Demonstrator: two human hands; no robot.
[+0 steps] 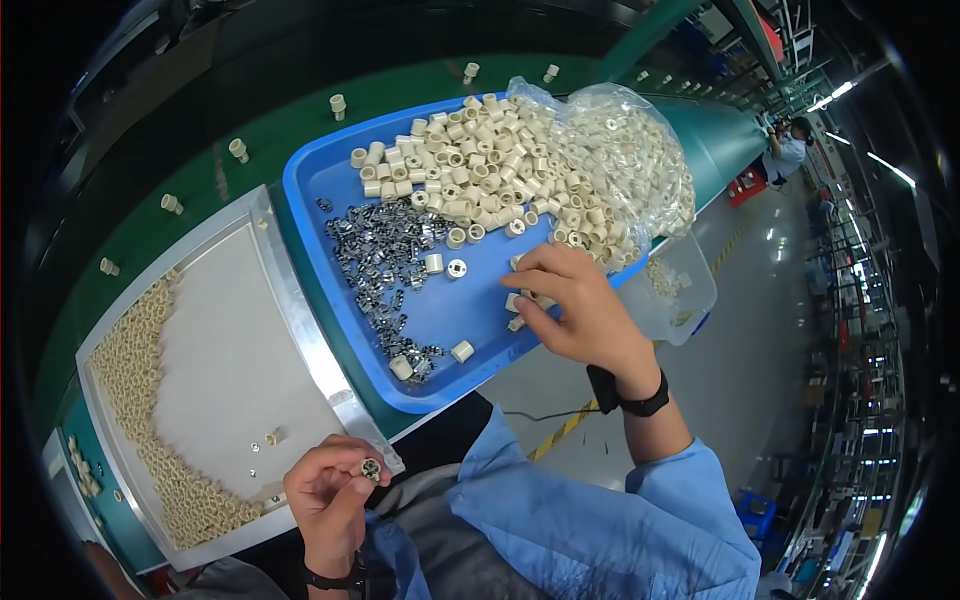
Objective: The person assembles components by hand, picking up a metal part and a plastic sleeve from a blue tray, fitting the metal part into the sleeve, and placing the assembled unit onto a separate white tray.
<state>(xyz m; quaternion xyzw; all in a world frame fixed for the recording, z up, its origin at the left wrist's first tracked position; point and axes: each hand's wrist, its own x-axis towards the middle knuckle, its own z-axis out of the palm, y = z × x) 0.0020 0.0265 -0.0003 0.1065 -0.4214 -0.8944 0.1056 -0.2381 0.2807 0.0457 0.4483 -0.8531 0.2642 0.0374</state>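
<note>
My left hand [330, 492] is closed on a small cream plastic cap [371, 468] at the front, its round end turned up with metal showing inside. My right hand [572, 305] reaches into the blue tray [300, 195] at its near right side. Its thumb and fingers are apart, around a few loose cream caps [516, 302]; whether they touch them is hard to see. A big heap of cream caps [480, 160] fills the tray's far side. Small shiny metal clips [385, 255] lie piled along the tray's left side.
A clear plastic bag [630, 140] of caps lies over the tray's far right. Left stands a metal-framed tray [300, 320] with many small cream rings [150, 400]. Single caps [338, 106] stand spaced along the green belt [290, 125]. A translucent bin [690, 290] sits right.
</note>
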